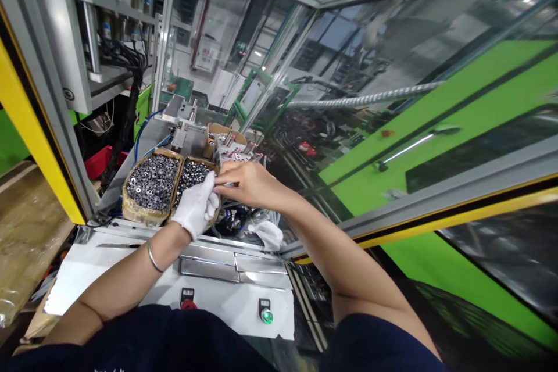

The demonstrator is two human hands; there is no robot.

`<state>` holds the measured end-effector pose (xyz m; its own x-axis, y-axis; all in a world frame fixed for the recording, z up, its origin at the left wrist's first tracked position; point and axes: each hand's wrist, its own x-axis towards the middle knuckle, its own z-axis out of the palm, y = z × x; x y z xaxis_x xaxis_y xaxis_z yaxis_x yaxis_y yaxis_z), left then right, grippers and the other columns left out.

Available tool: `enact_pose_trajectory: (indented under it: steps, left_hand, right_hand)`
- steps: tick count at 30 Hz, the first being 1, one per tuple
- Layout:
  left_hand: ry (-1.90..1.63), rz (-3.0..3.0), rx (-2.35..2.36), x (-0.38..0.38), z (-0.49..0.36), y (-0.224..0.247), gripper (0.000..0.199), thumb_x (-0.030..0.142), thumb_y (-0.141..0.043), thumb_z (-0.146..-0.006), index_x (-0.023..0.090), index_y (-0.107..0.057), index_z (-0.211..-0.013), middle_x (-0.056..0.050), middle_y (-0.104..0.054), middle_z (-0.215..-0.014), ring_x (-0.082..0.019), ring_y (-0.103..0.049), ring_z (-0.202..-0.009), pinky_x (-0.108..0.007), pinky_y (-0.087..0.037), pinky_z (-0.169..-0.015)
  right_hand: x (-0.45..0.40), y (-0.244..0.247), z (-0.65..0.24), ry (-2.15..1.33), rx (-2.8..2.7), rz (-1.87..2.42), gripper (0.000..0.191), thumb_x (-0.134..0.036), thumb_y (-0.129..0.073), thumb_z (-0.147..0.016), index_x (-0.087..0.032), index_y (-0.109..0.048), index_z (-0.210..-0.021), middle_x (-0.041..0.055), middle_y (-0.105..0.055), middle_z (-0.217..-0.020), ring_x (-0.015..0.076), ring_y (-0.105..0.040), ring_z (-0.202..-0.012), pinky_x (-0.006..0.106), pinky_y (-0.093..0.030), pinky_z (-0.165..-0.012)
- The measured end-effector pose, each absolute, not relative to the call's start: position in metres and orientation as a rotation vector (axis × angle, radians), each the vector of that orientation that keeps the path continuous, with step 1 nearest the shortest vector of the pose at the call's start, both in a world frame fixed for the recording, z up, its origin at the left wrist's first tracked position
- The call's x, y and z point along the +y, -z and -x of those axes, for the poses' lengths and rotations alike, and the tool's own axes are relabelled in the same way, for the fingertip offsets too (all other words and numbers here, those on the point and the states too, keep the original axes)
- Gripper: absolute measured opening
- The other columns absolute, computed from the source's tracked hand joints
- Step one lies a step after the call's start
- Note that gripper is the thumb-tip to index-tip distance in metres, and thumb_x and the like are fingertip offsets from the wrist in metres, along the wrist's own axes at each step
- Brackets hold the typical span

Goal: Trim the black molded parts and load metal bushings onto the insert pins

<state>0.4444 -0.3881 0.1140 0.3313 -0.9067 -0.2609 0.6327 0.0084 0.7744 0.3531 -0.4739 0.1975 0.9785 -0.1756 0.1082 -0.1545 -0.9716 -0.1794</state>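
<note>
My left hand [197, 208], in a white glove, is closed over the right-hand box of small dark metal parts [193, 173]; what its fingers hold is hidden. Bare, my right hand [244, 184] meets the gloved fingertips, its thumb and index finger pinched together on something too small to make out. To the left stands a second box, full of small grey metal rings [152, 181]. Just beyond my right hand is a metal fixture [235, 154] with red marks.
A white crumpled glove [267, 234] lies right of the boxes. Flat metal plates [209, 267], a red button [189, 304] and a lit green button [266, 316] are on the near panel. Yellow-edged frame posts [39, 128] stand at both sides.
</note>
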Motion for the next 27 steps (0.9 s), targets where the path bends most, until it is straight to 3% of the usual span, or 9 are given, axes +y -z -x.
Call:
enact_pose_trajectory:
  steps: [2,4,7,10,12,23,27]
  left_hand:
    - [1.227,-0.990,-0.381,-0.383,-0.444,-0.114,0.058,0.062,-0.057,-0.082,0.014,-0.052,-0.050,0.001,-0.048,-0.037,-0.003,-0.036,-0.027,-0.016,-0.022,-0.029]
    - [1.221,-0.953,-0.433,-0.374,-0.447,-0.112,0.049,0.059,-0.059,-0.082,0.012,-0.065,-0.071,-0.003,-0.062,-0.052,-0.005,-0.046,-0.032,-0.016,-0.029,-0.031]
    - [1.137,-0.861,-0.527,-0.355,-0.458,-0.112,0.042,0.049,-0.068,-0.079,0.013,-0.068,-0.100,-0.004,-0.070,-0.073,-0.007,-0.056,-0.043,-0.016,-0.040,-0.036]
    - [1.039,-0.828,-0.519,-0.335,-0.470,-0.113,0.038,0.043,-0.072,-0.077,0.014,-0.069,-0.102,-0.002,-0.068,-0.074,-0.006,-0.056,-0.045,-0.016,-0.042,-0.039]
    - [0.987,-0.810,-0.494,-0.324,-0.477,-0.115,0.036,0.042,-0.070,-0.078,0.016,-0.069,-0.102,-0.001,-0.067,-0.073,-0.006,-0.055,-0.046,-0.015,-0.043,-0.040]
    - [0.922,-0.789,-0.341,-0.283,-0.487,-0.114,0.031,0.038,-0.073,-0.076,0.017,-0.072,-0.099,0.001,-0.065,-0.067,-0.006,-0.055,-0.045,-0.015,-0.043,-0.039]
    - [0.854,-0.808,-0.344,-0.268,-0.488,-0.111,0.030,0.038,-0.072,-0.078,0.018,-0.073,-0.099,0.000,-0.067,-0.069,-0.006,-0.055,-0.046,-0.016,-0.044,-0.041]
  right_hand:
    - [-0.473,-0.200,-0.354,0.198,0.295,2.943,0.019,-0.026,-0.060,-0.086,-0.019,-0.078,-0.088,0.0058,-0.070,-0.085,0.0142,-0.060,-0.073,0.026,-0.042,-0.068]
    - [-0.495,-0.207,-0.351,0.206,0.438,2.938,0.023,-0.027,-0.057,-0.086,-0.018,-0.078,-0.086,0.0059,-0.071,-0.086,0.0158,-0.061,-0.077,0.026,-0.043,-0.071]
    - [-0.549,-0.216,-0.340,0.021,0.922,2.925,0.024,-0.027,-0.057,-0.080,-0.016,-0.078,-0.081,0.0025,-0.072,-0.079,0.0174,-0.063,-0.078,0.024,-0.044,-0.071]
    - [-0.596,-0.213,-0.327,-0.443,1.120,2.717,0.021,-0.023,-0.062,-0.071,-0.014,-0.079,-0.079,0.0022,-0.074,-0.073,0.0179,-0.064,-0.077,0.022,-0.047,-0.070]
    - [-0.612,-0.207,-0.323,-0.569,1.107,2.619,0.022,-0.022,-0.064,-0.069,-0.013,-0.080,-0.082,0.0035,-0.076,-0.077,0.0184,-0.064,-0.078,0.023,-0.049,-0.072]
    - [-0.621,-0.192,-0.325,-0.635,1.085,2.575,0.027,-0.038,-0.073,-0.068,-0.014,-0.080,-0.077,0.0046,-0.076,-0.076,0.0208,-0.066,-0.077,0.027,-0.052,-0.072]
    - [-0.622,-0.190,-0.324,-0.652,1.075,2.574,0.024,-0.035,-0.072,-0.067,-0.017,-0.080,-0.079,0.0041,-0.077,-0.080,0.0209,-0.068,-0.082,0.026,-0.053,-0.076]
